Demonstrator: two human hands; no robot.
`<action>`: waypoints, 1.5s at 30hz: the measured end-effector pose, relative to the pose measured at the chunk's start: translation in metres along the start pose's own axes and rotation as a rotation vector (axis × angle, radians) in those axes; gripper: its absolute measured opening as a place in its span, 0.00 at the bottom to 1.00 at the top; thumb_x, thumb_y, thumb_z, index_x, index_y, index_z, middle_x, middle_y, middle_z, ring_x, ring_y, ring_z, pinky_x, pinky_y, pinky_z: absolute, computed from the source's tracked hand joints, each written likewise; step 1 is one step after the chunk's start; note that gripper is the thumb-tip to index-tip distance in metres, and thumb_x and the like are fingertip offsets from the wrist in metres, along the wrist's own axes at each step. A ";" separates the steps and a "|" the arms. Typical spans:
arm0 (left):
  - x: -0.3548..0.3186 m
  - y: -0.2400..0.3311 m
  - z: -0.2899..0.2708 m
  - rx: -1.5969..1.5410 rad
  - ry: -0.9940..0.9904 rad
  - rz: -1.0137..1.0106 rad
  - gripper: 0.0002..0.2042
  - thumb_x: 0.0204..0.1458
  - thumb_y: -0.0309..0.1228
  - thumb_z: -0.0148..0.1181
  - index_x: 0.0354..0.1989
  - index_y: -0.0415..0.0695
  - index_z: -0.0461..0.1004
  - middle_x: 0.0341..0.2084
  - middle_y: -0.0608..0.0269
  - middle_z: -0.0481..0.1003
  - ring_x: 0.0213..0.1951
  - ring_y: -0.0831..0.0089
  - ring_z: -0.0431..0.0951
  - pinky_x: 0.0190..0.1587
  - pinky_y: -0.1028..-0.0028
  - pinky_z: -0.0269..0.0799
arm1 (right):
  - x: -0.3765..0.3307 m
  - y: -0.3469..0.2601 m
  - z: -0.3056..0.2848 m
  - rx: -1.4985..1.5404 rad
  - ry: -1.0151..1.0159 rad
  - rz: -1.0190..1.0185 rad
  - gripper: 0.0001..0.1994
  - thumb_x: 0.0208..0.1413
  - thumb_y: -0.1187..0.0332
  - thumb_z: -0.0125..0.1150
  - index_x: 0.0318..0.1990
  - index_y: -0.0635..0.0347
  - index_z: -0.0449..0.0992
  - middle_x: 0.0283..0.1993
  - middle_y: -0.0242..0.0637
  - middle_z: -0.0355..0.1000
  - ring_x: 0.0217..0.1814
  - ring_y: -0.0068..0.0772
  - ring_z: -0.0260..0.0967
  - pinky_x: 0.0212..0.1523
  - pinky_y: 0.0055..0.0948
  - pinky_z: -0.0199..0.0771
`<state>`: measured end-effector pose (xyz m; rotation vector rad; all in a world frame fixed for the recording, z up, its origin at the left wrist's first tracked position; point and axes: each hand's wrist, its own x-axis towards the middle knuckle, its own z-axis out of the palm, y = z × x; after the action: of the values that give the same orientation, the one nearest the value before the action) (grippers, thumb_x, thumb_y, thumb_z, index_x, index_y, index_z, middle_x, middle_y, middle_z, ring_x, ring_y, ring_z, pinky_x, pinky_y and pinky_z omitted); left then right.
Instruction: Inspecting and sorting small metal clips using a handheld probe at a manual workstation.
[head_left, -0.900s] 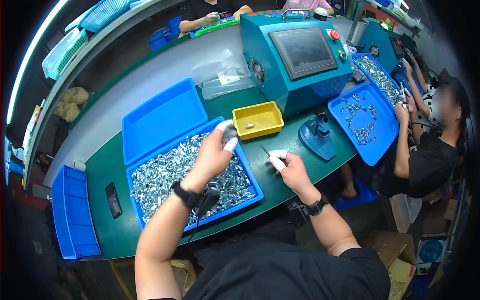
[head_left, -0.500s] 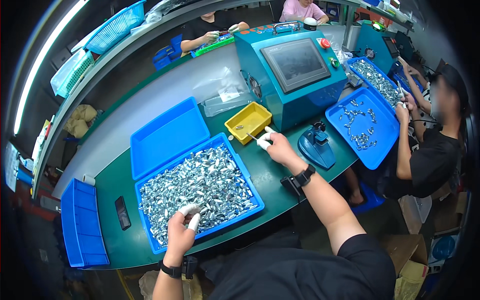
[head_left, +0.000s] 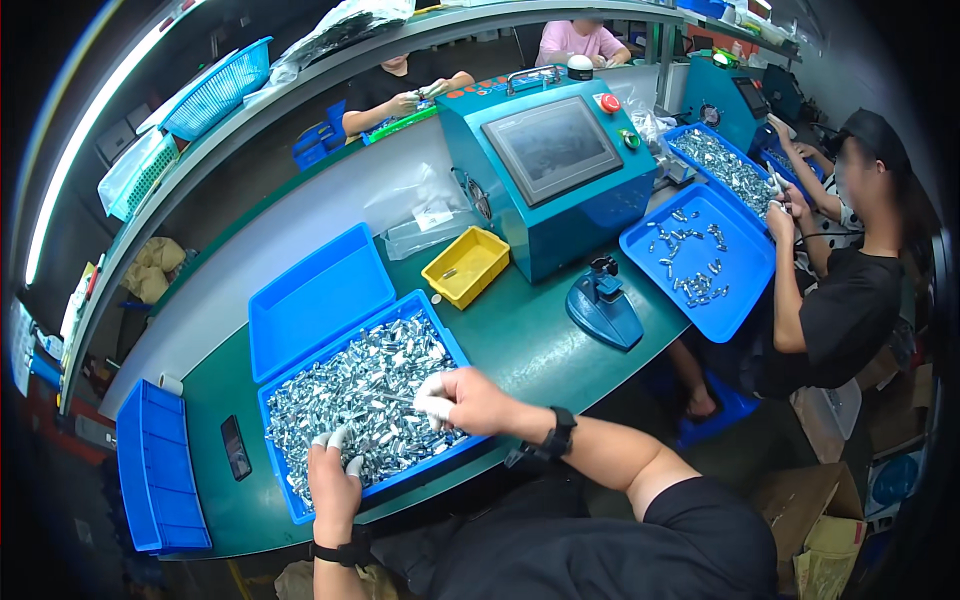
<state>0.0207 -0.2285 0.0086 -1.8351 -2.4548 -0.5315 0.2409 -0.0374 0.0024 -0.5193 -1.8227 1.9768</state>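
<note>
With white-capped fingers (head_left: 432, 384) of the right hand (head_left: 480, 402) pinched on a thin rod (head_left: 399, 398), pointing left above the heap of shiny metal parts (head_left: 350, 378) in the near blue tray (head_left: 446, 332). Reaching over the near left of that heap with the left hand (head_left: 336, 485), thumb and fingertips parted; cannot make out any part gripped there. Probably at the picking step, choosing among loose parts with the rod at the ready. Seems to call next for closing thumb and fingertips on a single part and lifting it free of its neighbours, then perhaps meeting it with the rod. Farther off on the tabletop (head_left: 530, 335), just beyond the tray's far right corner, can see a yellow bin (head_left: 484, 290) holding a small piece (head_left: 449, 273).
</note>
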 end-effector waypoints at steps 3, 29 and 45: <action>0.012 -0.007 0.004 0.048 0.010 0.015 0.26 0.43 0.24 0.69 0.55 0.44 0.71 0.47 0.48 0.72 0.46 0.50 0.74 0.49 0.60 0.71 | -0.007 0.035 0.012 0.108 0.090 -0.110 0.06 0.62 0.72 0.58 0.39 0.64 0.78 0.29 0.29 0.74 0.27 0.15 0.67 0.28 0.20 0.68; 0.433 0.192 0.199 0.311 -0.296 0.507 0.08 0.49 0.26 0.54 0.32 0.42 0.80 0.33 0.46 0.79 0.37 0.49 0.81 0.40 0.57 0.78 | 0.012 0.061 -0.119 0.495 0.361 -0.395 0.05 0.65 0.73 0.54 0.39 0.66 0.74 0.27 0.29 0.70 0.25 0.15 0.65 0.28 0.18 0.66; 0.546 0.336 0.102 -0.842 0.071 0.398 0.08 0.53 0.27 0.66 0.39 0.37 0.78 0.31 0.63 0.80 0.35 0.77 0.79 0.41 0.74 0.75 | -0.001 0.049 -0.184 0.539 0.235 -0.419 0.07 0.67 0.71 0.52 0.41 0.67 0.73 0.27 0.29 0.70 0.26 0.15 0.63 0.28 0.19 0.65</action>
<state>0.1871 0.3891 0.1207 -2.3907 -1.8374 -1.7269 0.3364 0.1147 -0.0609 -0.1690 -1.0813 1.9022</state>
